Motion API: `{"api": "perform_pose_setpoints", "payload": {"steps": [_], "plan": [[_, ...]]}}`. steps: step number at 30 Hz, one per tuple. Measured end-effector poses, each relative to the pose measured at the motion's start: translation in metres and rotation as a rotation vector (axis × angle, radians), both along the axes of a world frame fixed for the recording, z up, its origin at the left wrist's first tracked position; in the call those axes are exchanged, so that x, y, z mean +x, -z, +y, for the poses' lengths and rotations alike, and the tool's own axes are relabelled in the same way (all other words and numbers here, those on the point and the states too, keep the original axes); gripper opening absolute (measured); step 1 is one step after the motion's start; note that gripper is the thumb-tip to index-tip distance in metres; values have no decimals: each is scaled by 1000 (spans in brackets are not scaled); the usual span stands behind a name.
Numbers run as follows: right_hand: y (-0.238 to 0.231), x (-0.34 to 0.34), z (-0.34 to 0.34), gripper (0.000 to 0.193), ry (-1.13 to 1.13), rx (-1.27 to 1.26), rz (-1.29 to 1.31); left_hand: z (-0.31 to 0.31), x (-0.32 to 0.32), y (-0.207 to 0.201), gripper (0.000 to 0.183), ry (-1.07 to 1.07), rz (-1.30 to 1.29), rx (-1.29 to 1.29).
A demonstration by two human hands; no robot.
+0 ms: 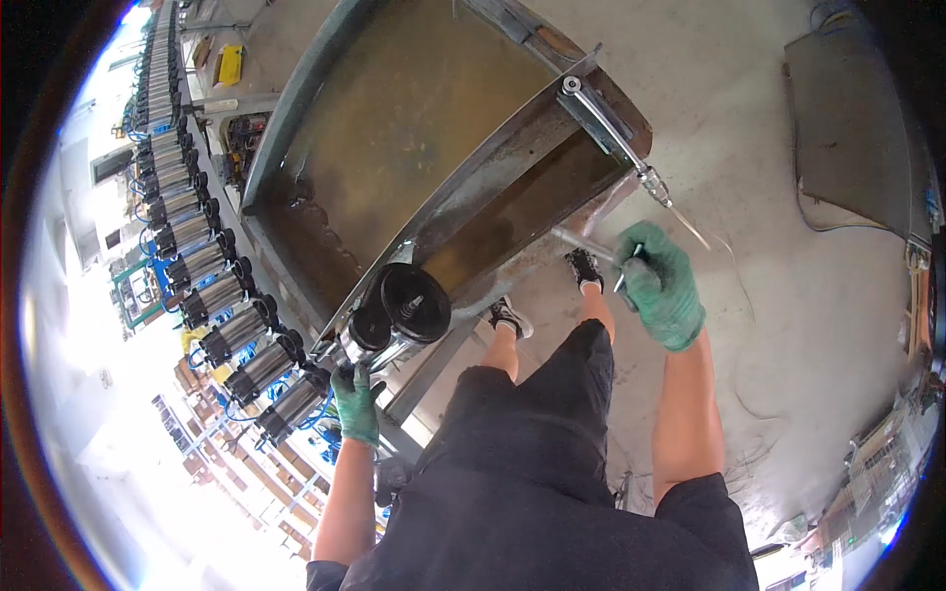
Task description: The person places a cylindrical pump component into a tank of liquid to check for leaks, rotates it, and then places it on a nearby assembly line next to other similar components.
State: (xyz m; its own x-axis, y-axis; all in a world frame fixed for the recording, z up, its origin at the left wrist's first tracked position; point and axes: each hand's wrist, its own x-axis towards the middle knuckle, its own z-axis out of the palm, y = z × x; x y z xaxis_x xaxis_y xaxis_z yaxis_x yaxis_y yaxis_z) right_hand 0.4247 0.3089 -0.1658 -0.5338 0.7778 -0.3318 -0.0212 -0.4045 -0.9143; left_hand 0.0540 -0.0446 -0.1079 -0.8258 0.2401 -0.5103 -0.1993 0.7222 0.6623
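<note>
My left hand (356, 406), in a green glove, has its fingers around the near end of a metal cylindrical unit with black round caps (415, 303). The unit rests at the near left corner of a large metal tank (463, 187) holding murky brownish water. Off to the right, above the floor, my gloved right hand (660, 288) is closed on a slim metal tool (623, 280); its kind is partly hidden by the fingers. A pale rod (583, 242) extends from beside that hand toward the tank. Beyond it, a ratchet wrench (609, 123) with a hose fitting lies on the tank's right end.
A long row of similar metal cylinders (202, 261) with black caps runs along the left side. A dark flat panel (855, 128) stands on the right, with a cable beside it. A thin line trails over the concrete floor (759, 325). Stacked boxes (232, 468) fill shelving lower left.
</note>
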Motion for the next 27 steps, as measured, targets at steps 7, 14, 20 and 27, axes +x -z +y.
{"api": "perform_pose_setpoints", "payload": {"steps": [7,14,20,27], "plan": [[0,-25,35,13,194,137,-298,3,6,-3,57,6,10,-37],[21,-54,52,32,95,535,-802,18,-7,9,49,98,113,-137],[-48,-70,14,44,-54,765,-1032,8,15,4,78,-66,126,172],[-114,-168,-48,43,-427,470,-650,-10,7,-3,88,61,103,155]]}}
